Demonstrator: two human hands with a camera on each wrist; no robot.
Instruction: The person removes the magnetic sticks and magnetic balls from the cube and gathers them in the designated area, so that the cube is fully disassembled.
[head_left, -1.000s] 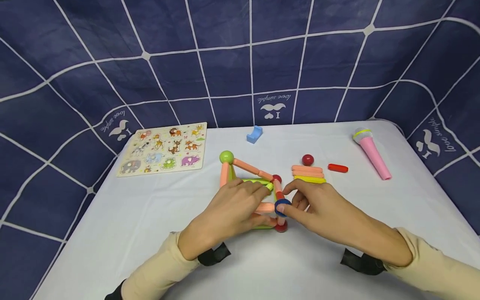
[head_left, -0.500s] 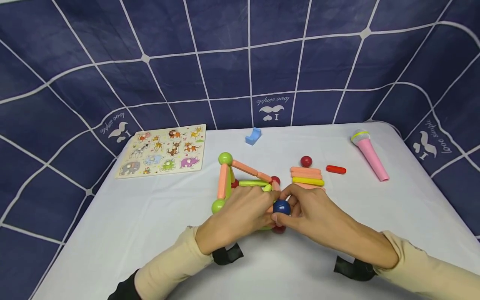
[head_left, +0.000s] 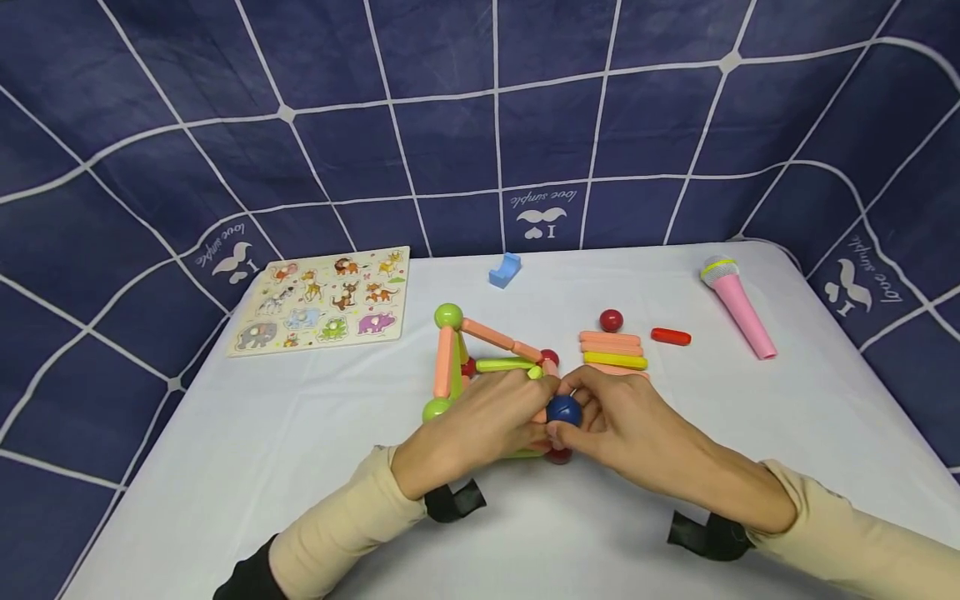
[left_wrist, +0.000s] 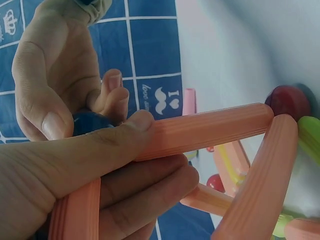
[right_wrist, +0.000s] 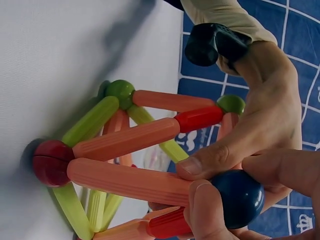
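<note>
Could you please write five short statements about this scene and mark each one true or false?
1. The microphone lies right of the loose red stick. True.
2. The right hand holds the blue ball. True.
3. The left hand grips the microphone. False: the left hand pinches an orange stick.
4. A yellow stick lies beside loose orange sticks. True.
5. The puzzle board lies right of the microphone. False: the puzzle board lies left of it.

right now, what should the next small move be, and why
Probably press the blue ball squarely onto the end of the orange rod beside it. The right hand holds the ball there, and the left hand pinches the rod, whose other end meets a dark red ball. The hands cover the joint, so whether it is seated cannot be told.
</note>
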